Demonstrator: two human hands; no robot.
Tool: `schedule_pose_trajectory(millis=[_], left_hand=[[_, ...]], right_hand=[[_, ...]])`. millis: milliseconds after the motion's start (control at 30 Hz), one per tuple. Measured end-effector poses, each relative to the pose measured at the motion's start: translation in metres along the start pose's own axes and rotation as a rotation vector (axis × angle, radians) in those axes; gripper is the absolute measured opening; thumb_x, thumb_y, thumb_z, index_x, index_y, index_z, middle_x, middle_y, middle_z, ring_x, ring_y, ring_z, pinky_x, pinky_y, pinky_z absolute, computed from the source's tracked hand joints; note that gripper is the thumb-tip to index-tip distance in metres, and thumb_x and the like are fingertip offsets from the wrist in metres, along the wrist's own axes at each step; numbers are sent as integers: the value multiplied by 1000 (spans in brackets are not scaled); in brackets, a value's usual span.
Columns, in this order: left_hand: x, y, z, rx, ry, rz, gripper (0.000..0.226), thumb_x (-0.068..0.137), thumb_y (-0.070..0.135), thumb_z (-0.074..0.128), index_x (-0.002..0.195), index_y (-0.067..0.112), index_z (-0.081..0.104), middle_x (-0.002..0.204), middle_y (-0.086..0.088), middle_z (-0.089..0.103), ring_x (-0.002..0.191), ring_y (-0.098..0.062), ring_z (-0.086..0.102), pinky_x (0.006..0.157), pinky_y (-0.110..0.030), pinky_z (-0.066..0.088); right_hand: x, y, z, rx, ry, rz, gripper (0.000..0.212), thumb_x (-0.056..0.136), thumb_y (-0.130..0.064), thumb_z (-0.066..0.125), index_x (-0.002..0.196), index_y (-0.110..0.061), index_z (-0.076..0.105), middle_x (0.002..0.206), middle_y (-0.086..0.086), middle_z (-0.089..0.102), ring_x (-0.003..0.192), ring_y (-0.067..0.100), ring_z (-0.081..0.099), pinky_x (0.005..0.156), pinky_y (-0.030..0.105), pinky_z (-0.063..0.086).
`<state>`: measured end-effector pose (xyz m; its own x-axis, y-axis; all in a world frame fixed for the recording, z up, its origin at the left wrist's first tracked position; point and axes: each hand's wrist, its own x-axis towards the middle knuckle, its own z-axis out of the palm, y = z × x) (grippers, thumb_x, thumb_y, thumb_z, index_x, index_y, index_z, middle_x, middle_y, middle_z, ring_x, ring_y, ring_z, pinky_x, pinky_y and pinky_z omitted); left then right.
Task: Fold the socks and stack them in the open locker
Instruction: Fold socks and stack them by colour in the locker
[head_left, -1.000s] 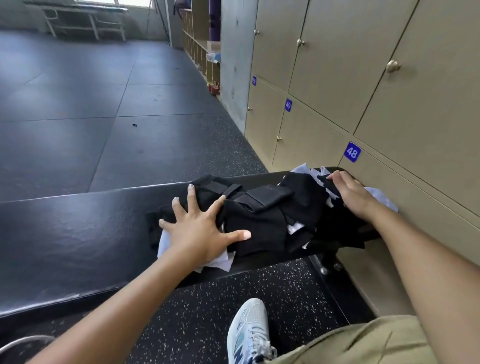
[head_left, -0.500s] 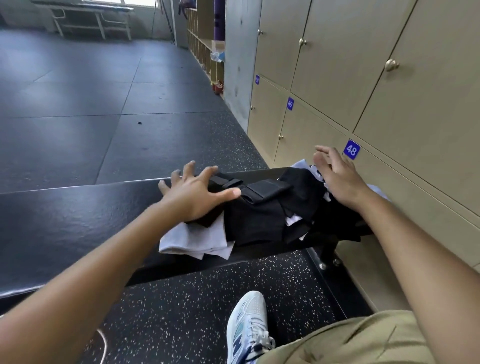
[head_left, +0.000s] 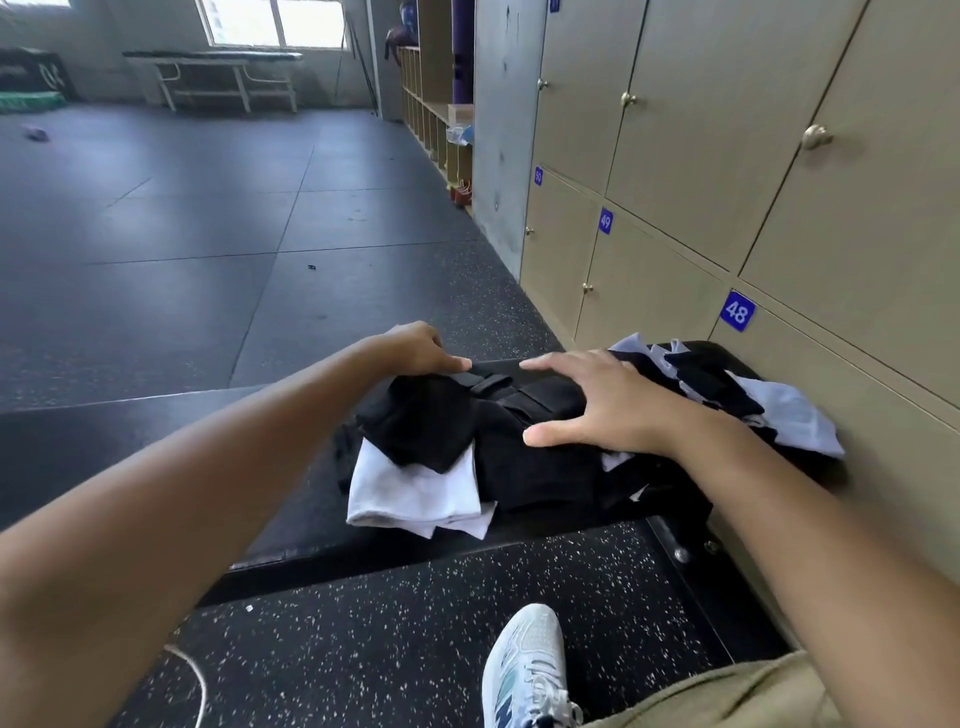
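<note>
Sorting appears underway: the left hand (head_left: 415, 347) pinches a black sock (head_left: 421, 421) at ten o'clock of the pile, the right hand (head_left: 597, 400) lies spread and released, so next comes separating one sock.

— What's the pile made of?
— Soft matt cloth: black socks (head_left: 431, 421) lying on pale white socks (head_left: 415, 493), knit and slightly creased.
— And under them?
— The worktop (head_left: 130, 441) looks like dark padded vinyl with a dull sheen.
— The floor?
— Rough black rubber floor (head_left: 415, 623) flecked with white near the worktop.
— The lockers?
— Smooth matt beige locker doors (head_left: 701, 156) with small shiny brass-coloured metal knobs (head_left: 815, 136) and a glossy blue number plate (head_left: 737, 310). The shoe (head_left: 524, 670) is white mesh fabric.
</note>
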<state>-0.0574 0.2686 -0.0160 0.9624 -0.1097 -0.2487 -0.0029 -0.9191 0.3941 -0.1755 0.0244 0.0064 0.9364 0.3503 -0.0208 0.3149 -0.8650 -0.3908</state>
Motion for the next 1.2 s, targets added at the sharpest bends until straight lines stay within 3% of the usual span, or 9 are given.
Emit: schedule_pose_trajectory(millis=[167, 300, 467, 600, 767, 867, 1100, 1200], left_hand=[[20, -1, 7, 43, -58, -19, 69, 82, 61, 76, 122, 6, 64, 127, -11, 63, 118, -32, 60, 88, -35, 47], [27, -2, 9, -48, -66, -45, 71, 76, 53, 84, 121, 1, 65, 119, -12, 67, 110, -31, 65, 90, -37, 53], [37, -9, 6, -231, 8, -59, 52, 81, 37, 85, 107, -6, 71, 93, -12, 65, 80, -26, 60, 74, -34, 50], [36, -10, 3, -450, 22, -71, 27, 87, 26, 82, 103, 9, 70, 89, -4, 64, 73, -17, 57, 63, -25, 45], [29, -7, -4, -683, 50, -78, 17, 91, 20, 77, 97, 12, 63, 90, -6, 64, 72, -18, 59, 63, -29, 51], [23, -4, -9, -741, 30, -62, 16, 94, 19, 74, 99, 8, 63, 99, -14, 68, 84, -27, 66, 69, -34, 60], [1, 20, -28, -756, 119, 42, 18, 100, 26, 65, 102, 9, 59, 100, -12, 67, 81, -23, 65, 53, -25, 57], [-15, 34, -34, -794, 89, 87, 16, 101, 27, 63, 96, 13, 57, 93, -11, 66, 73, -22, 63, 52, -25, 56]], right_hand=[[5, 10, 10, -33, -56, -10, 67, 80, -51, 79, 140, -39, 52, 144, -8, 50, 138, 15, 37, 118, 41, 28], [12, 16, 16, -42, -20, -27, 56, 79, -46, 81, 131, -37, 60, 134, -10, 56, 129, 13, 44, 115, 40, 32], [19, 19, 16, 24, 28, 0, 40, 80, -50, 78, 116, -36, 67, 120, -12, 64, 116, 11, 56, 107, 39, 43], [18, 17, 17, 87, 66, 43, 31, 83, -46, 78, 110, -35, 70, 112, -16, 67, 110, 6, 59, 100, 30, 45], [20, 15, 19, 140, 198, 79, 12, 86, -41, 76, 94, -31, 76, 95, -16, 72, 99, 6, 64, 94, 30, 49], [18, 14, 16, 124, 276, 95, 18, 91, -43, 70, 100, -29, 76, 99, -11, 74, 100, 12, 65, 94, 36, 50], [12, 10, -7, 181, 655, 91, 20, 93, -41, 69, 98, -24, 77, 84, -5, 77, 83, 18, 70, 77, 40, 55], [6, 12, -17, 282, 816, 99, 20, 92, -39, 71, 100, -23, 79, 78, -9, 76, 76, 11, 71, 74, 34, 56]])
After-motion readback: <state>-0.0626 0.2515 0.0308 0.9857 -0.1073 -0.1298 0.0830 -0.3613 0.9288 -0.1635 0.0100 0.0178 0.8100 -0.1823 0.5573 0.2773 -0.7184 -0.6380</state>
